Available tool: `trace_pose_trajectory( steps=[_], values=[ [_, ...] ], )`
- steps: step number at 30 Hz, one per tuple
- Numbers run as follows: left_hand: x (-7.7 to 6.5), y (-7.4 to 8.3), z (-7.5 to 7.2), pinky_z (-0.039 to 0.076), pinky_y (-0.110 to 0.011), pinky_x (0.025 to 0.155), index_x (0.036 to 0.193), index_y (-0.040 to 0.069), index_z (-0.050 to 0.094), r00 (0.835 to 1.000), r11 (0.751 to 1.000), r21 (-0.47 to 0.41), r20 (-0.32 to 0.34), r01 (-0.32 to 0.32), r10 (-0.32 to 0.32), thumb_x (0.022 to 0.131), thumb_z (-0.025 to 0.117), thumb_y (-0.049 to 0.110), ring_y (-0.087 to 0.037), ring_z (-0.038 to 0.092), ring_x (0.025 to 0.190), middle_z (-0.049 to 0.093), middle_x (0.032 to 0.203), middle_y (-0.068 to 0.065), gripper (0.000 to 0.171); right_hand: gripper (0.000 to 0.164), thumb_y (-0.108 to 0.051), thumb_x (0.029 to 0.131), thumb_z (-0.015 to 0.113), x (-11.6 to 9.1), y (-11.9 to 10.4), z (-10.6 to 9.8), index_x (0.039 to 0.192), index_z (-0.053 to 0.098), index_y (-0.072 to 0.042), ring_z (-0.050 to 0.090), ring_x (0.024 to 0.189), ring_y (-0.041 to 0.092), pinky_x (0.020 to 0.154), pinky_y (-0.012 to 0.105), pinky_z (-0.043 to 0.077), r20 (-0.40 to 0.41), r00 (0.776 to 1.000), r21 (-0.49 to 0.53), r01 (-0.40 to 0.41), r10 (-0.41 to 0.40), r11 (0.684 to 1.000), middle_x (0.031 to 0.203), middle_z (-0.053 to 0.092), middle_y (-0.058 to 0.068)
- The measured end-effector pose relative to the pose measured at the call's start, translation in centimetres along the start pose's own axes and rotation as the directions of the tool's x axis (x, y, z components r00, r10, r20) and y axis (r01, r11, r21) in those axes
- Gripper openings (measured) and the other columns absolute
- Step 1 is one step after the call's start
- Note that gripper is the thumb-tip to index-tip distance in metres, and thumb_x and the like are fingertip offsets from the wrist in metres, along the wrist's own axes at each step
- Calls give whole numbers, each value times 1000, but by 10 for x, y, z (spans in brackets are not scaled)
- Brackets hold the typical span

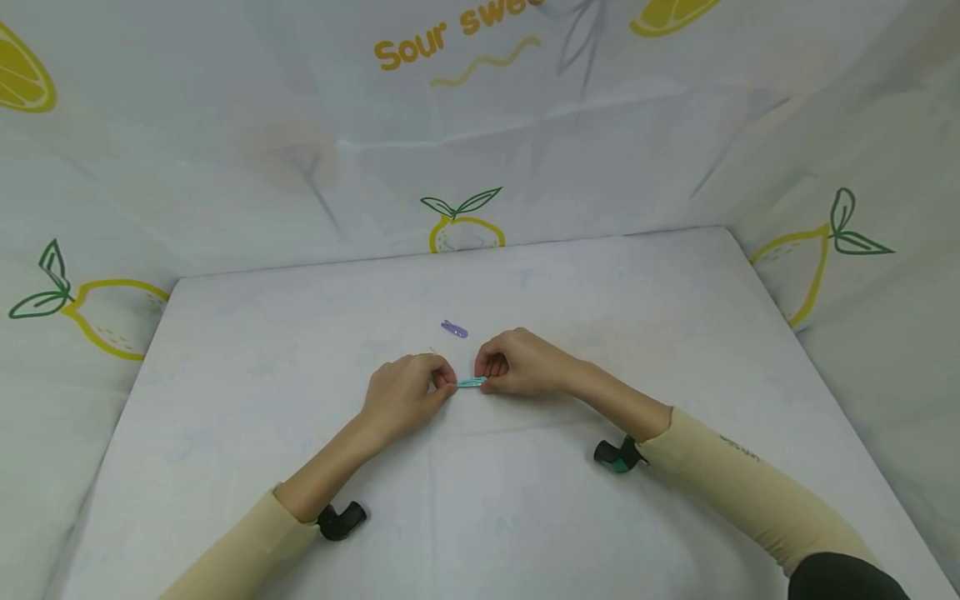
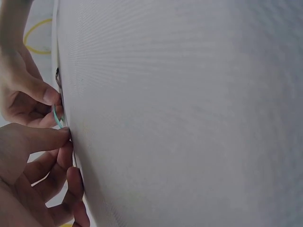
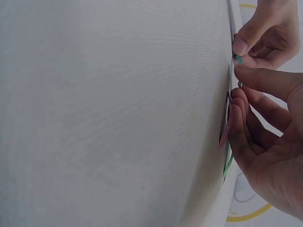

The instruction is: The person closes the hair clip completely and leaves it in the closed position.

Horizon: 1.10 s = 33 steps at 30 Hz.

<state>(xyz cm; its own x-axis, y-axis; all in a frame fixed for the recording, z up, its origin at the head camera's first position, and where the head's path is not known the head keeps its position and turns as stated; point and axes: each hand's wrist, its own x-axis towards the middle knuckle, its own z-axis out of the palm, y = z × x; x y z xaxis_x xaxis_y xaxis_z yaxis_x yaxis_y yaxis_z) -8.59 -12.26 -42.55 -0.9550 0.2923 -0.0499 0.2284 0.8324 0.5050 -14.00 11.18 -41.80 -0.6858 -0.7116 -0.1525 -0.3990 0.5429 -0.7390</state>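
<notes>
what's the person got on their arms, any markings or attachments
The left sleeve and right sleeve are beige. The right one bears small, unreadable lettering. A black, curved left fitting and right fitting, the latter partly green, sit by the sleeve ends. Dark material meets the right sleeve. The left grip and right grip wear no gloves.

A white table (image 1: 510,508) has pale cloth walls (image 1: 615,158) behind it and on both sides. On them are printed yellow lemons (image 1: 118,320) with green leaves (image 1: 478,200) and the orange word "Sour" (image 1: 411,47). The light is rather soft.
</notes>
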Motion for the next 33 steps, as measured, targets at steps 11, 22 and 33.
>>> trace_pose_trajectory(
  steps=[11,22,33],
  values=[
    [0,1,-1,41,-27,55,91,21,79,1000,1000,-6,8,16,-16,94,82,21,-7,54,63,73,80,12,4,11,-9,91,85,0,0,-1,99,78,-9,65,79,5,78,22,56,5,1000,-2,3,-3,1000,86,75,-2],
    [-2,0,1,43,-26,56,91,21,79,1000,1000,6,-4,-7,7,94,82,22,-5,56,65,74,81,12,5,11,-9,90,85,-1,2,0,99,78,-10,65,79,5,78,22,56,3,1000,-8,20,-20,1000,86,74,-2],
    [-3,-1,1,42,-25,56,93,19,80,1000,1000,5,-11,-23,23,95,80,22,-4,55,65,74,81,11,4,11,-9,90,85,-1,2,1,99,79,-10,65,80,5,79,21,56,-7,1000,-10,21,-21,1000,87,75,-2]
  ],
)
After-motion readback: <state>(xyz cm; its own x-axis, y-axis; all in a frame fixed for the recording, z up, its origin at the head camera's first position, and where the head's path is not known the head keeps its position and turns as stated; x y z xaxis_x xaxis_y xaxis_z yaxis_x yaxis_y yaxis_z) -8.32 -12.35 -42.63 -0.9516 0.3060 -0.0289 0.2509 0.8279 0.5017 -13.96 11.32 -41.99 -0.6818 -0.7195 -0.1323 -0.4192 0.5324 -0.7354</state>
